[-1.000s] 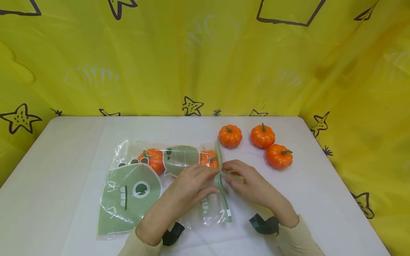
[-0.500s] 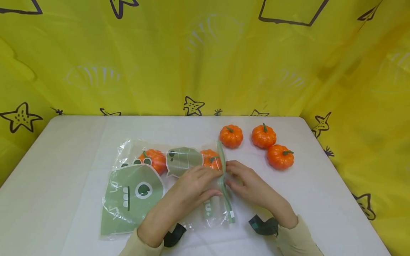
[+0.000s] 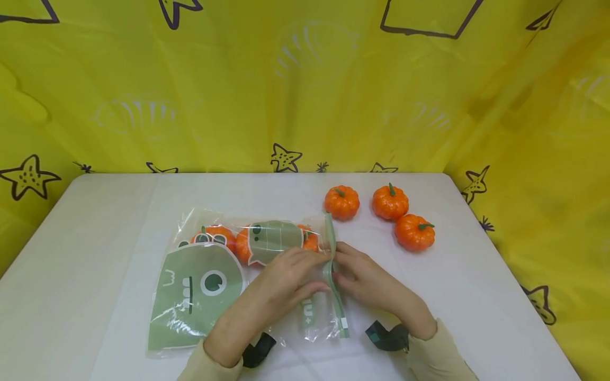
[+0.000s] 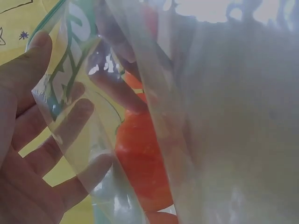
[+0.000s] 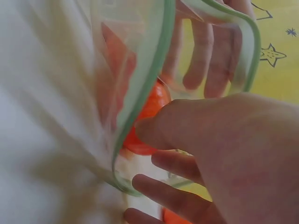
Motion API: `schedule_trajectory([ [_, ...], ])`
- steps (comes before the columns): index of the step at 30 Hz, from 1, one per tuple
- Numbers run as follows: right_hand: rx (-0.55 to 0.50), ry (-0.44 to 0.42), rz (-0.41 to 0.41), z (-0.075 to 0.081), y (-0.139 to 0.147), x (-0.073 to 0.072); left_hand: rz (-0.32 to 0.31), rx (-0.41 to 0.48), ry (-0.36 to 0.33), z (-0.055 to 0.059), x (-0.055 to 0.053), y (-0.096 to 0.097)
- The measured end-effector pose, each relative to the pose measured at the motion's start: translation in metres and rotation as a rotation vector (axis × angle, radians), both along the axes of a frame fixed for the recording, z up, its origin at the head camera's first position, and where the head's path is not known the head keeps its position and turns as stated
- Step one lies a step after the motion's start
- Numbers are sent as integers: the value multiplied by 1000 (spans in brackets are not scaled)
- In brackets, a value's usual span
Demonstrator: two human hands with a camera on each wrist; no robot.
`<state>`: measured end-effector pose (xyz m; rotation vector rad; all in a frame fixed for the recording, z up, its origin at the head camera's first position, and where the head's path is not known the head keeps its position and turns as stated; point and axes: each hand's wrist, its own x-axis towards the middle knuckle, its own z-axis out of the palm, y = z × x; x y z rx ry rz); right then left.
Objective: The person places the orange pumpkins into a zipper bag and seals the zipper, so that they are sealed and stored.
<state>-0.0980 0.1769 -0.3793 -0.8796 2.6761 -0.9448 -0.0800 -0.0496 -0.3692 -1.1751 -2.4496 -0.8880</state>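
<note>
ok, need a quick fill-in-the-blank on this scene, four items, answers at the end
1. The zip bag has a closure strip coloured ____.
2. On the white table, the loose pumpkins outside the bag number ____.
3. Of the left hand and right hand, the one nearer those loose pumpkins in the head view is the ____ one.
4. The backdrop behind the table, with starfish drawn on it, is mainly ____.

Missing words: green; three; right; yellow.

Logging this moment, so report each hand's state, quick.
Left hand: closed, pinching the bag at its rim.
Right hand: open at the bag's mouth, holding nothing visible.
</note>
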Motion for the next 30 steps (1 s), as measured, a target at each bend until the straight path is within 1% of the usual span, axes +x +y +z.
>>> schedule_trajectory([
  [3,8,34,-5,0,3,-2,13,-5,14,0,-1,0],
  [6,0,58,-37,1,10,-4,28,-19,18,0,-1,0],
  [11,-29,77,-133,5,25,-6,61,-45,27,0,-1,-1],
  [16,-36,90,-245,10,39,-11,90,-45,48,-1,-3,-1],
  [19,-20,113,-293,12,45,-13,100,-46,55,-2,-4,-2],
  [24,30,121,-391,16,53,-14,105,-52,55,-3,-3,-3],
  [26,32,147,-424,17,56,-14,105,-51,53,-3,-3,-4],
  [30,15,266,-467,19,63,-16,110,-51,45,-3,-2,-4],
])
